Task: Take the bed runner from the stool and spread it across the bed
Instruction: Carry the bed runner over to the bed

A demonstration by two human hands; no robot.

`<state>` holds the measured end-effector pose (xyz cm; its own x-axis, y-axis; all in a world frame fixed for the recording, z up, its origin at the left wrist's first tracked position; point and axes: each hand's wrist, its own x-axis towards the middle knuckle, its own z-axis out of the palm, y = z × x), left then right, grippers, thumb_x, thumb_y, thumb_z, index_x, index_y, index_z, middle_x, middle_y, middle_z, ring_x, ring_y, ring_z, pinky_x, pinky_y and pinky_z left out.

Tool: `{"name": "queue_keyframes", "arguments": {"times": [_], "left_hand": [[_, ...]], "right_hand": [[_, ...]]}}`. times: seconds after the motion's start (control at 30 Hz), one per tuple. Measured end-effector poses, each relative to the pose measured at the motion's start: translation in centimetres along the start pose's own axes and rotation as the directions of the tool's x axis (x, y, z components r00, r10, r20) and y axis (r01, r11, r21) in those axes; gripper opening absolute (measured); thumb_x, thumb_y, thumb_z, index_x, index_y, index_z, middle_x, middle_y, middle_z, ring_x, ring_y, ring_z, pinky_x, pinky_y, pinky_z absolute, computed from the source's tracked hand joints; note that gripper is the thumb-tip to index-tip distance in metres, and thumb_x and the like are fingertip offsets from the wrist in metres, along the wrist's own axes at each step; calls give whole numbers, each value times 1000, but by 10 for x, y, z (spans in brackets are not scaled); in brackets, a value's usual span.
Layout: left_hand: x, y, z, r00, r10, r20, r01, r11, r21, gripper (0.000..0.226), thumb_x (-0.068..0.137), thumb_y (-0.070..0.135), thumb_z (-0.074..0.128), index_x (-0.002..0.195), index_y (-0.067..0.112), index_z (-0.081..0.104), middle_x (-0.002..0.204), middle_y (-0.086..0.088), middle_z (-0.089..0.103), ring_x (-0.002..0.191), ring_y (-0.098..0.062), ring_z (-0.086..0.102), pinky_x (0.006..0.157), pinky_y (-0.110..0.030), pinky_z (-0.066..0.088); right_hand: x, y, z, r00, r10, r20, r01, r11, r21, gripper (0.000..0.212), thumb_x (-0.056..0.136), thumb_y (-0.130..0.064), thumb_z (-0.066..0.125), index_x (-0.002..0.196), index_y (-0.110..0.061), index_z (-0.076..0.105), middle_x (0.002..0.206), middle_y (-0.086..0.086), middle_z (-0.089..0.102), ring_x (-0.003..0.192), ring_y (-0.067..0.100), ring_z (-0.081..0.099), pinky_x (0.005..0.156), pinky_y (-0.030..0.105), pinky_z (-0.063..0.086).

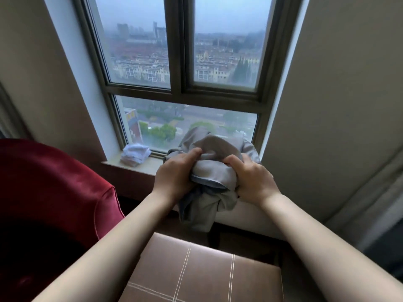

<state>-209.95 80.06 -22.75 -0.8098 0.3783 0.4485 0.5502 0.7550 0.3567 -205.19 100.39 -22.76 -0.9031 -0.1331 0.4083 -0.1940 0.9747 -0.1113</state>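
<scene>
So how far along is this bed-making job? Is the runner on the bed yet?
Not yet. Done: the grey runner is off the brown stool, whose top shows bare. In hand: the left hand and right hand grip it, bunched up, above the stool by the window. Left: carrying it to the bed, which is not in view, and spreading it out.

The setting is a high-rise bedroom, most likely a hotel room. A tall metal-framed window [185, 79] looks down over rooftops, streets and trees far below; a red velvet armchair [50, 192] stands at the left, and a brown padded stool [202, 273] with white stitched lines sits directly below the window ledge [135, 167]. A small folded white towel [135, 154] rests at the left end of that ledge, and pale curtain fabric [366, 203] hangs at the right edge.
</scene>
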Motion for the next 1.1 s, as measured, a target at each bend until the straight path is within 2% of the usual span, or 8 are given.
{"name": "queue_keyframes", "arguments": {"times": [0.13, 0.27, 0.37, 0.5, 0.67, 0.8, 0.93, 1.1], "left_hand": [[8, 7, -26, 998, -21, -60, 24, 999, 44, 60, 74, 24, 67, 131, 29, 48, 113, -6, 63, 104, -30, 59, 75, -42, 52], [7, 5, -52, 992, -42, -117, 55, 993, 104, 60, 76, 25, 68, 133, 28, 48, 113, -7, 63, 104, -32, 59, 75, -40, 49], [0, -4, -72, 985, -68, -158, 92, 985, 149, 60, 75, 24, 68, 132, 28, 49, 113, -8, 63, 102, -33, 60, 73, -39, 49], [-16, -20, -102, 969, -111, -221, 154, 969, 192, 60, 75, 20, 66, 132, 29, 48, 115, -9, 63, 104, -34, 60, 77, -43, 52], [-50, -41, -143, 940, -183, -289, 258, 934, 248, 58, 79, 15, 62, 134, 27, 48, 119, -12, 62, 108, -35, 58, 81, -45, 51], [-85, -55, -182, 912, -227, -343, 340, 885, 318, 55, 82, 14, 61, 135, 25, 48, 117, -12, 63, 107, -34, 58, 79, -41, 48], [-129, -62, -226, 880, -260, -397, 408, 842, 353, 51, 86, 13, 56, 135, 24, 47, 117, -12, 63, 107, -34, 58, 79, -43, 47], [-195, -64, -278, 833, -322, -449, 506, 771, 387, 49, 89, 12, 53, 136, 26, 45, 119, -10, 62, 109, -32, 57, 81, -43, 48]], "right_hand": [[15, -5, -18, 997, -50, -60, 51, 998, 27, 54, 71, -7, 67, 121, -22, 53, 106, 12, 55, 86, 40, 62, 59, 42, 49], [34, -19, -29, 989, -125, -79, 129, 991, 40, 58, 66, -4, 68, 118, -22, 50, 102, 13, 56, 79, 41, 63, 57, 45, 53], [48, -35, -31, 976, -199, -92, 207, 974, 86, 61, 64, -6, 69, 115, -27, 41, 98, 14, 56, 75, 42, 62, 54, 48, 54], [63, -67, -33, 956, -272, -113, 286, 950, 129, 62, 62, -7, 69, 114, -26, 42, 97, 15, 56, 72, 43, 62, 52, 47, 53], [75, -119, -35, 925, -361, -116, 377, 909, 176, 65, 62, -9, 70, 116, -29, 40, 97, 13, 54, 76, 44, 62, 54, 47, 51], [77, -171, -40, 888, -443, -125, 460, 858, 228, 66, 63, -11, 70, 117, -32, 38, 98, 14, 53, 80, 43, 62, 58, 48, 52], [69, -226, -52, 850, -501, -165, 527, 811, 255, 62, 66, -13, 71, 123, -24, 49, 100, 15, 53, 81, 43, 62, 58, 44, 50], [45, -297, -66, 790, -577, -205, 612, 728, 309, 60, 67, -17, 70, 121, -29, 47, 98, 13, 52, 80, 42, 62, 57, 43, 48]]}}
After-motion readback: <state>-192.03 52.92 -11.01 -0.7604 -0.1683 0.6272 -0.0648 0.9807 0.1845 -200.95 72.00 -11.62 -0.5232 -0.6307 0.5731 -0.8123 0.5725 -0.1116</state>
